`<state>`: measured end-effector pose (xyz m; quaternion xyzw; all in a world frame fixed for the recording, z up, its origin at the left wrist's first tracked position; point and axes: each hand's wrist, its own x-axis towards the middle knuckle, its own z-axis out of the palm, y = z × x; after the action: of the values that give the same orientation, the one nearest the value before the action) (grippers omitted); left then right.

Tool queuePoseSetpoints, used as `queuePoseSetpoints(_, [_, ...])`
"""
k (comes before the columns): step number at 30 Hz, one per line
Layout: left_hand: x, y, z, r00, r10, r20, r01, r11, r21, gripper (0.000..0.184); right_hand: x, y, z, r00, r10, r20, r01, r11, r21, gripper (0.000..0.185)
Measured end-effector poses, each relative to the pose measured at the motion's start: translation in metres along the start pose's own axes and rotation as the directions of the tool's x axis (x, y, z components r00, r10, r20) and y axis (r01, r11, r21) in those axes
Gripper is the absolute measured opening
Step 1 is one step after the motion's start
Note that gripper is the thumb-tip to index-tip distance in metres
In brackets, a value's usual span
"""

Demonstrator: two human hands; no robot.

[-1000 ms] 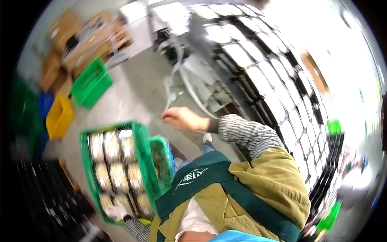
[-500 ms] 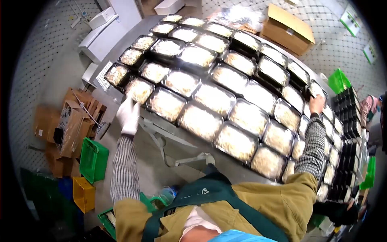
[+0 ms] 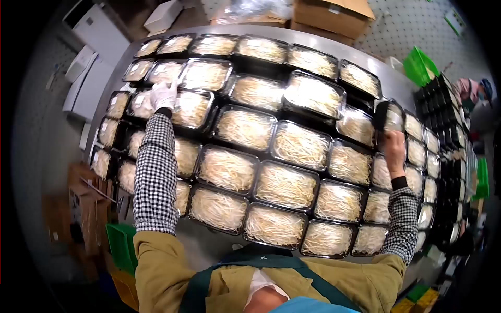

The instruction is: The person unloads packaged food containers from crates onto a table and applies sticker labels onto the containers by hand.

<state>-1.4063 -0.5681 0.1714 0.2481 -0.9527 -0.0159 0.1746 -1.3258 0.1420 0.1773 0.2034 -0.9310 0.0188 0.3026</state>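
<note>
Rows of black trays of bean sprouts under clear film cover the metal table. My left hand [image 3: 163, 97], in a white glove, lies over the left rows with its fingers stretched forward. It is at the left edge of one sprout tray [image 3: 192, 109] and partly covers another tray [image 3: 141, 106]. My bare right hand [image 3: 394, 149] is closed on the near end of a tilted tray of bean sprouts [image 3: 393, 119] on the right side. That tray's black side faces left; my fingers are partly hidden behind it.
Tall stacks of black trays [image 3: 443, 112] stand at the right end of the table [image 3: 360, 49]. Beyond them is another person [image 3: 469, 91]. A green crate [image 3: 418, 65] and cardboard boxes [image 3: 334, 15] are behind the table; another green crate [image 3: 121, 245] is at lower left.
My view has shifted closer over the table. My left hand has moved from the near left edge to farther in over the trays. The tray at my right hand is now tilted.
</note>
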Motion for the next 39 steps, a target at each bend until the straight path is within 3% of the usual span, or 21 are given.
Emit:
queuePoseSetpoints(5, [0.020, 0.002, 0.028, 0.999, -0.026, 0.022, 0.025, 0.998, 0.053, 0.055, 0.048, -0.067, 0.008, 0.983, -0.171, 0.061, 0.161, 0.976, 0.144, 0.027])
queuePoseSetpoints(9, [0.014, -0.003, 0.031, 0.998, 0.044, 0.035, -0.047, 0.993, 0.104, 0.053, 0.087, -0.026, 0.028, 0.971, 0.111, -0.214, -0.061, 0.972, 0.228, 0.029])
queuePoseSetpoints(11, [0.013, -0.015, 0.039, 0.983, 0.169, -0.075, -0.169, 0.986, -0.001, 0.046, 0.107, 0.013, 0.052, 0.909, 0.316, -0.271, -0.332, 0.943, -0.015, 0.028])
queuePoseSetpoints(13, [0.016, -0.024, 0.033, 0.986, 0.166, 0.031, -0.148, 0.937, -0.316, 0.039, 0.107, 0.045, 0.091, 0.845, 0.534, -0.023, -0.532, 0.835, -0.140, 0.030])
queuePoseSetpoints(15, [-0.008, -0.012, -0.005, 0.958, 0.281, -0.056, -0.282, 0.893, -0.351, 0.034, 0.098, 0.090, 0.122, 0.793, 0.462, 0.396, -0.475, 0.877, -0.073, 0.028])
queuePoseSetpoints(16, [-0.024, -0.005, -0.022, 0.953, 0.291, -0.087, -0.303, 0.887, -0.349, 0.031, 0.082, 0.123, 0.144, 0.919, 0.181, 0.351, -0.108, 0.970, -0.219, 0.028])
queuePoseSetpoints(17, [-0.021, -0.027, -0.001, 0.941, 0.337, 0.027, -0.331, 0.935, -0.130, 0.028, 0.068, 0.138, 0.146, 0.974, 0.001, 0.227, 0.017, 0.997, -0.080, 0.031])
queuePoseSetpoints(18, [-0.045, -0.030, -0.022, 0.770, 0.629, 0.107, -0.621, 0.699, 0.354, 0.031, 0.057, 0.123, 0.132, 0.985, -0.040, 0.166, 0.051, 0.997, -0.062, 0.029])
queuePoseSetpoints(19, [-0.054, -0.042, -0.015, 0.769, 0.639, 0.032, -0.607, 0.713, 0.351, 0.034, 0.049, 0.137, 0.135, 0.975, 0.053, 0.216, -0.034, 0.995, -0.090, 0.030])
queuePoseSetpoints(21, [-0.058, -0.052, 0.004, 0.968, 0.252, -0.004, -0.251, 0.959, -0.133, 0.026, 0.042, 0.148, 0.110, 0.908, 0.304, 0.289, -0.299, 0.952, -0.062, 0.017])
queuePoseSetpoints(23, [-0.078, -0.038, -0.019, 0.994, 0.062, 0.090, -0.041, 0.975, -0.219, 0.031, 0.042, 0.099, 0.036, 0.902, 0.420, 0.104, -0.428, 0.901, 0.074, 0.031])
queuePoseSetpoints(25, [-0.084, -0.046, -0.027, 0.941, 0.287, 0.180, -0.278, 0.958, -0.072, 0.033, 0.034, 0.052, -0.014, 0.936, 0.353, 0.000, -0.352, 0.933, 0.077, 0.027])
queuePoseSetpoints(29, [-0.103, -0.032, -0.015, 0.949, 0.275, 0.155, -0.246, 0.952, -0.179, 0.025, 0.026, -0.018, -0.118, 0.986, 0.167, 0.022, -0.164, 0.982, -0.091, 0.021])
queuePoseSetpoints(30, [-0.109, -0.027, -0.023, 0.929, 0.339, 0.146, -0.316, 0.935, -0.162, 0.020, 0.028, -0.055, -0.154, 0.998, 0.062, -0.017, -0.062, 0.851, -0.521, 0.017])
queuePoseSetpoints(31, [-0.120, -0.026, -0.034, 0.918, 0.393, 0.059, -0.360, 0.885, -0.296, 0.020, 0.016, 0.001, -0.149, 0.937, -0.348, 0.012, 0.284, 0.744, -0.604, 0.015])
queuePoseSetpoints(32, [-0.130, -0.024, -0.044, 0.896, 0.444, -0.029, -0.415, 0.810, -0.414, 0.022, 0.022, -0.043, -0.173, 0.997, -0.065, -0.042, 0.041, 0.899, -0.437, 0.018])
queuePoseSetpoints(33, [-0.149, -0.017, -0.076, 0.969, 0.236, 0.079, -0.137, 0.773, -0.620, 0.029, 0.023, -0.070, -0.193, 0.991, -0.100, -0.087, 0.064, 0.934, -0.350, 0.020])
queuePoseSetpoints(35, [-0.227, -0.044, -0.178, 0.946, 0.324, 0.027, -0.226, 0.717, -0.660, 0.033, 0.026, -0.095, -0.214, 0.999, 0.047, 0.005, -0.042, 0.931, -0.364, 0.025])
queuePoseSetpoints(36, [-0.254, -0.044, -0.181, 0.992, 0.068, -0.104, -0.121, 0.733, -0.669, 0.034, 0.021, -0.174, -0.248, 0.978, -0.177, 0.111, 0.206, 0.723, -0.660, 0.025])
queuePoseSetpoints(38, [-0.314, -0.083, -0.180, 0.937, 0.031, -0.349, -0.210, 0.847, -0.489, 0.027, 0.018, -0.268, -0.274, 0.996, -0.083, 0.022, 0.086, 0.979, -0.184, 0.018])
queuePoseSetpoints(39, [-0.360, -0.116, -0.206, 0.976, -0.112, -0.185, -0.024, 0.794, -0.608, 0.027, 0.016, -0.298, -0.276, 0.996, -0.075, 0.039, 0.077, 0.996, -0.050, 0.019])
